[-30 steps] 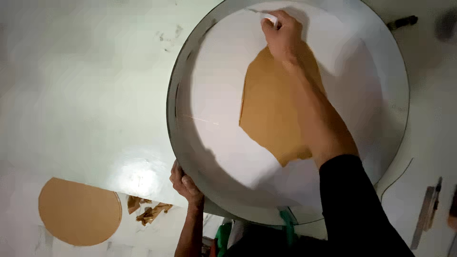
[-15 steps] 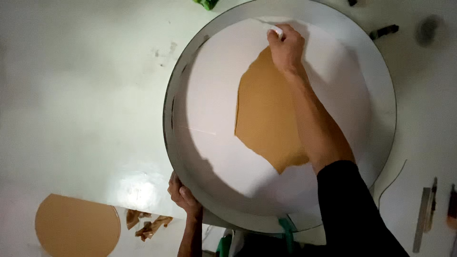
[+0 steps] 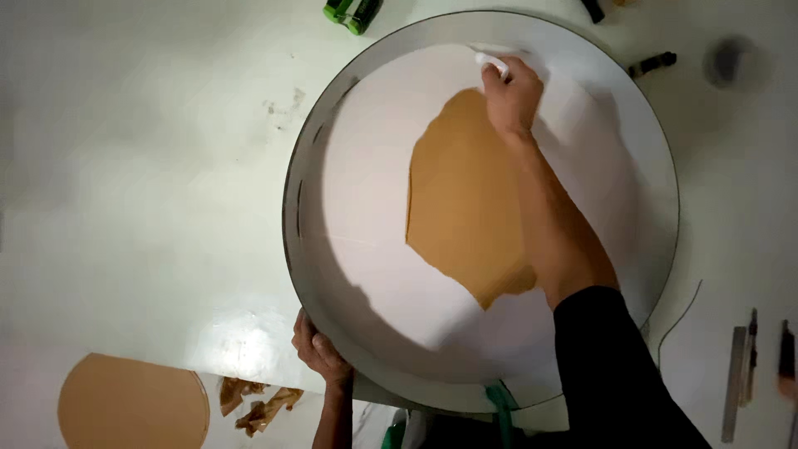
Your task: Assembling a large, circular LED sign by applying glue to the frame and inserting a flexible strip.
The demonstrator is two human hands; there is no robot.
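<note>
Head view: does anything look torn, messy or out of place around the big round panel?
Yes. The large round white panel has a ragged-edged brown patch where its white covering is gone. The right hand grips a white strip above it; the left hand holds the rim. Crumpled brown scraps litter the table.

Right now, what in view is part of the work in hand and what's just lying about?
In use:
- right hand, grip on a small white piece
- left hand on the rim of the large round tray
- white sheet
- brown patch

Lying about:
- brown disc
- brown scraps
- green object
- metal ruler
</note>
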